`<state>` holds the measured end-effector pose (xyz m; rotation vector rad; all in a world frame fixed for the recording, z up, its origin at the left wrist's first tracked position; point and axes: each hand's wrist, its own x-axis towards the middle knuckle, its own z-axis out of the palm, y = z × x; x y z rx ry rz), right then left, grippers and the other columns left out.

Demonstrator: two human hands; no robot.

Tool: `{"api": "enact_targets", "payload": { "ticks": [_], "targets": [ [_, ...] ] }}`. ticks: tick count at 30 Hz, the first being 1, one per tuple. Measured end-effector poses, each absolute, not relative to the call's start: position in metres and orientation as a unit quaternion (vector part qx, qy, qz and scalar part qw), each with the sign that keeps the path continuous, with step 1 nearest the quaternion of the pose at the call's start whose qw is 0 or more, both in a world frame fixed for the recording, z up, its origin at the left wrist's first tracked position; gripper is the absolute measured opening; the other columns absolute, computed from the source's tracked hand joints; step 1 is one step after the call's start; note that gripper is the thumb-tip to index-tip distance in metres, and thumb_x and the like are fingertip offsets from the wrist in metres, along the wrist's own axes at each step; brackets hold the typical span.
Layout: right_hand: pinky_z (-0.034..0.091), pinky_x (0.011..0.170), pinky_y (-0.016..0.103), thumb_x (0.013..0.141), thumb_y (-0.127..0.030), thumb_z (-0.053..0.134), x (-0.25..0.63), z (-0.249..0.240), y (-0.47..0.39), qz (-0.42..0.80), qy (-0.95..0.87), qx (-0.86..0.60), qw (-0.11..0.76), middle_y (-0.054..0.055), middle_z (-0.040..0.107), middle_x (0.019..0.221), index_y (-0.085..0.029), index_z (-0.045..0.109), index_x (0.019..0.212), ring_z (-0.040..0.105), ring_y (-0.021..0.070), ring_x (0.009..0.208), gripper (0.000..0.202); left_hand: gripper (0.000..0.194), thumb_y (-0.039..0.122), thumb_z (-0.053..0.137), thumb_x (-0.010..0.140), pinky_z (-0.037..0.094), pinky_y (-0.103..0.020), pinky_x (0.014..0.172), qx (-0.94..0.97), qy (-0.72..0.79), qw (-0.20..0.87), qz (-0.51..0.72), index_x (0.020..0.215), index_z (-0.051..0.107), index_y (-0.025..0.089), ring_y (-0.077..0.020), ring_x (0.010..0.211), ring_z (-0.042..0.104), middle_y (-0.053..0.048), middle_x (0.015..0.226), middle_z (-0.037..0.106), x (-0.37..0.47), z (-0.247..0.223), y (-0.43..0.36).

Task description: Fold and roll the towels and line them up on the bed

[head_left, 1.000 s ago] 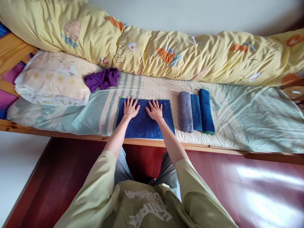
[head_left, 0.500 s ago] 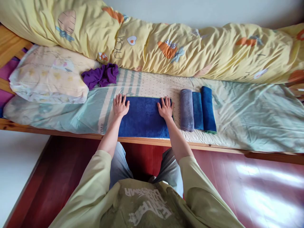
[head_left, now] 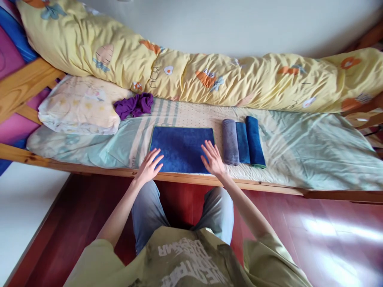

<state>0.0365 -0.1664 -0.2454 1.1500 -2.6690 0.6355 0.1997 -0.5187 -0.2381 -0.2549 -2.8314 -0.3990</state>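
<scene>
A dark blue towel (head_left: 182, 149) lies spread flat as a rectangle near the bed's front edge. Over its left front corner is my left hand (head_left: 149, 165), fingers apart and holding nothing. My right hand (head_left: 213, 158), also open with spread fingers, is at the towel's right side. Whether either hand touches the cloth I cannot tell. To the right of it, three rolled or folded towels stand side by side: a grey one (head_left: 230, 142), a blue one (head_left: 243, 142) and a darker blue one (head_left: 255, 141) with a green edge.
A yellow carrot-print quilt (head_left: 254, 83) is bunched along the wall. At the left lie a pale pillow (head_left: 80, 105) and a crumpled purple cloth (head_left: 133, 105). The wooden bed rail (head_left: 179, 179) runs along the front, above a red floor (head_left: 278, 223).
Both hands have drawn back toward me from the towel's far part to its front corners. The towel stays flat, and the camera's view has tilted up.
</scene>
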Motion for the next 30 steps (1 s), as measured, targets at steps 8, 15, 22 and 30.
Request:
{"api": "enact_targets", "payload": {
  "ticks": [8,15,22,30],
  "targets": [
    [0.021,0.131,0.052,0.107,-0.031,0.043,0.097,-0.300,-0.107,0.174,-0.887,0.426,0.045,0.007,0.030,0.168,-0.025,0.044,0.160,0.027,0.0264,0.157,0.054,0.055,0.027,0.045,0.104,0.027,-0.055,0.130,-0.080,-0.985,0.107,-0.109,0.159,0.045,0.025,-0.0291,0.156,0.030,-0.010,0.167,0.032,0.260,-0.278,-0.515],
    [0.020,0.131,0.052,0.108,-0.030,0.040,0.096,-0.302,-0.110,0.184,-0.882,0.429,0.069,0.007,0.029,0.168,-0.024,0.043,0.161,0.025,0.0255,0.158,0.053,0.053,0.023,0.038,0.106,0.029,-0.053,0.129,-0.069,-0.979,0.153,-0.116,0.157,0.048,0.024,-0.0258,0.154,0.034,-0.008,0.164,0.039,0.256,-0.286,-0.516],
    [0.021,0.131,0.052,0.107,-0.023,0.037,0.096,-0.308,-0.110,0.181,-0.888,0.416,0.070,0.006,0.031,0.167,-0.025,0.045,0.160,0.027,0.0244,0.157,0.054,0.059,0.014,0.029,0.104,0.031,-0.049,0.129,-0.085,-0.979,0.144,-0.116,0.159,0.045,0.025,-0.0224,0.154,0.036,-0.007,0.163,0.041,0.256,-0.284,-0.525],
    [0.022,0.131,0.051,0.107,-0.019,0.033,0.088,-0.312,-0.101,0.201,-0.874,0.437,0.065,0.006,0.035,0.166,-0.024,0.044,0.160,0.028,0.0227,0.157,0.055,0.060,0.010,0.028,0.103,0.035,-0.049,0.127,-0.087,-0.974,0.159,-0.134,0.159,0.045,0.022,-0.0219,0.152,0.039,-0.008,0.159,0.048,0.254,-0.289,-0.532]
  ]
}}
